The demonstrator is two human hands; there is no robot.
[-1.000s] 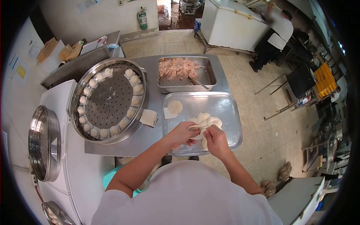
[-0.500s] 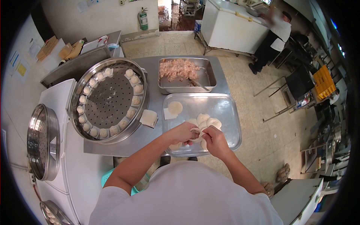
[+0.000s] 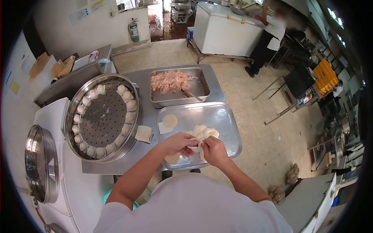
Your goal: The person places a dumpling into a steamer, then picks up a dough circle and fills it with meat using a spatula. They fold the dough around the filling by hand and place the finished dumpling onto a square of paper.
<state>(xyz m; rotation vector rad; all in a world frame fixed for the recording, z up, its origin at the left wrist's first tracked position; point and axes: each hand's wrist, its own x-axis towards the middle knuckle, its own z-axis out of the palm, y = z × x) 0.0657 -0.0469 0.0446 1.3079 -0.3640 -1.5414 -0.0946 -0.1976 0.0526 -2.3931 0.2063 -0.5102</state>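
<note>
Over the front of a metal tray [image 3: 223, 116], my left hand [image 3: 178, 143] cups a round of dough with its edge drawn up, a dumpling [image 3: 196, 148] being shaped. My right hand [image 3: 215, 150] pinches the dough's edge from the other side. The fingers hide much of it. Behind my hands, several pale dough rounds [image 3: 210, 133] lie overlapping. A single flat round [image 3: 169, 121] rests partly on a white paper square [image 3: 164, 128] at the tray's left. A deep pan [image 3: 180, 101] beyond holds pinkish minced filling [image 3: 171, 80] and a metal utensil [image 3: 192, 95].
To the left, a large perforated steamer tray [image 3: 107, 116] has pleated dumplings around its edge. A stack of paper squares [image 3: 144, 133] lies between it and the tray. Another steamer tray [image 3: 38, 163] stands far left. A person [image 3: 268, 40] works by a white chest freezer [image 3: 225, 33].
The view has shifted, so the table sits lower and further left. The fingers have moved on the dough's edge, and the filling seen inside it earlier is now covered.
</note>
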